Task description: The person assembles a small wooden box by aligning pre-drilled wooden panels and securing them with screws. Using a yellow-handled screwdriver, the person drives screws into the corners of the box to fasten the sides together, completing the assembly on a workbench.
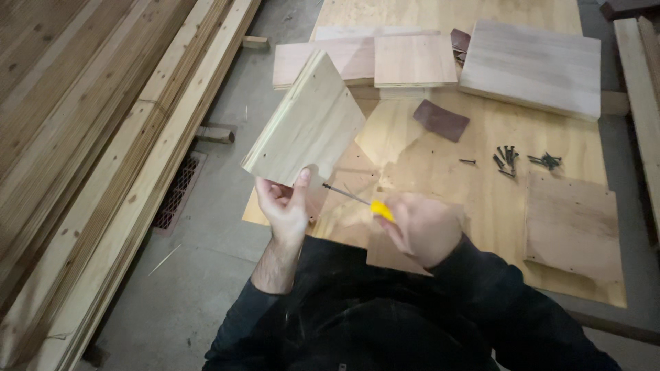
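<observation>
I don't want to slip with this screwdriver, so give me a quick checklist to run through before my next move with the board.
1. Left hand grips the pale wooden board at its lower edge: ok.
2. Right hand holds the yellow-handled screwdriver: ok.
3. Tip seated in a screw: cannot tell, too small.
4. Left thumb clear of the tip: not ok, it is close.
5. Board supported: not ok, held in the air.
6. Spare screws lie on the plywood sheet: ok.

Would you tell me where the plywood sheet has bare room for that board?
Bare plywood lies between the sandpaper, the screws and the right hand. The far end is crowded with boards.
</observation>
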